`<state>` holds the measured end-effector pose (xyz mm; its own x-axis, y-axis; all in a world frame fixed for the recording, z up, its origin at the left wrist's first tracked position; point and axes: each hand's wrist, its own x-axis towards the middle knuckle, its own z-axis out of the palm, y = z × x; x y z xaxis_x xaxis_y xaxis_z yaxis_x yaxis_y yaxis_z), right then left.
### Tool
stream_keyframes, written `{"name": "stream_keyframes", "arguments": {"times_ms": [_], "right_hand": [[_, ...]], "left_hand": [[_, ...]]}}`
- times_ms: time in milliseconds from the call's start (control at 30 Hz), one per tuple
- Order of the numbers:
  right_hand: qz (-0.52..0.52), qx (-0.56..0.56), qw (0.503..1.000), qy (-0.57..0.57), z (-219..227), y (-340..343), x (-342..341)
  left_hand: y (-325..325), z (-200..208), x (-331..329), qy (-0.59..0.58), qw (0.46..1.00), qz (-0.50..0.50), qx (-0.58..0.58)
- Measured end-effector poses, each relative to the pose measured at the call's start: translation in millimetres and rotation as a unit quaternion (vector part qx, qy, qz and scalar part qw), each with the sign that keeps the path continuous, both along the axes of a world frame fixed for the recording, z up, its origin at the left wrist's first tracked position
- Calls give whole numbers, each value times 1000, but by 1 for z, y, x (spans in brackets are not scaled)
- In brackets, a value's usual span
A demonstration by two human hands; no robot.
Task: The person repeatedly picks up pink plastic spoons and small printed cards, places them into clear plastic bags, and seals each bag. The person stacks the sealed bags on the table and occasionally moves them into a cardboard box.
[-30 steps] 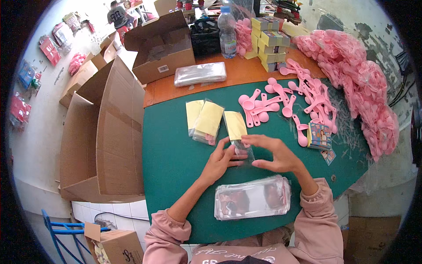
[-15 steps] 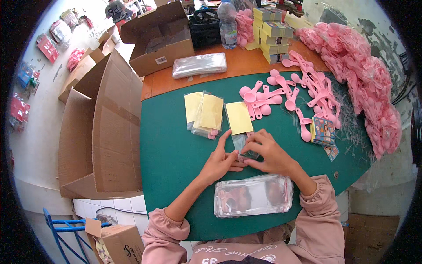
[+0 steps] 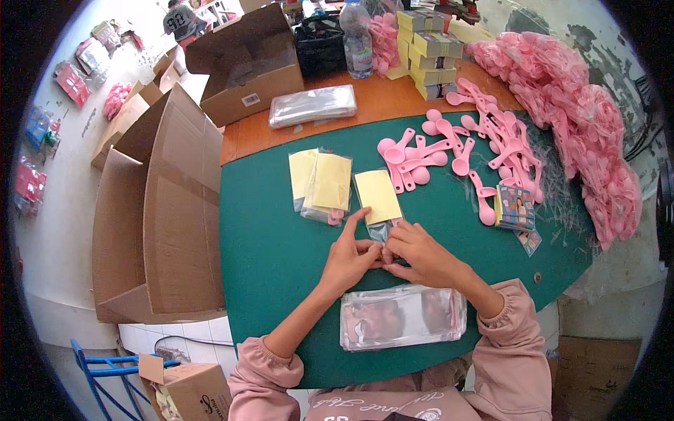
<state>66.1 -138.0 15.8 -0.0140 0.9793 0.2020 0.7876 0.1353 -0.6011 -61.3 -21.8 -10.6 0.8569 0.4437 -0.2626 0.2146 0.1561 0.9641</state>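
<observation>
A clear plastic bag with a yellow card (image 3: pixel 378 196) in it lies on the green table top, and a bit of pink shows beside the card's lower corner. My left hand (image 3: pixel 351 258) grips the bag's near end, its index finger stretched up along the card's edge. From the other side my right hand (image 3: pixel 423 254) pinches that same end; the fingertips of both hands meet and hide the plastic there. Just below my hands lies a stack of clear empty bags (image 3: pixel 404 317). Left of the held bag are several filled bags with yellow cards (image 3: pixel 331 181), overlapping.
Loose pink spoons (image 3: pixel 460 165) spread to the right, beside a small stack of printed cards (image 3: pixel 514 208). Bagged pink spoons (image 3: pixel 590 133) heap along the right edge. Behind stand card stacks (image 3: pixel 434 52), a water bottle (image 3: pixel 357 42) and an open carton (image 3: pixel 246 63). A large carton (image 3: pixel 184 210) flanks the left.
My right fingers have come down and closed in against the left fingertips at the bag's near end, covering more of it. The view has shifted slightly.
</observation>
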Motion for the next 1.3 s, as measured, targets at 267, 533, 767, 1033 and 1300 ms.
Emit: {"name": "stream_keyframes", "arguments": {"times_ms": [267, 533, 767, 1033, 1300], "right_hand": [[25, -100, 936, 337, 44, -39, 101], [-218, 125, 964, -83, 10, -33, 93], [-119, 93, 987, 46, -10, 6, 33], [-140, 89, 947, 276, -23, -3, 38], [-189, -2, 881, 433, -25, 0, 30]], "left_hand": [[15, -6, 0, -32, 995, -12, -95], [13, 1, 3, -68, 989, -19, -128], [19, -5, -4, -122, 979, -4, -164], [8, 4, 1, -33, 987, 3, 157], [6, -2, 5, -30, 981, 44, 189]]}}
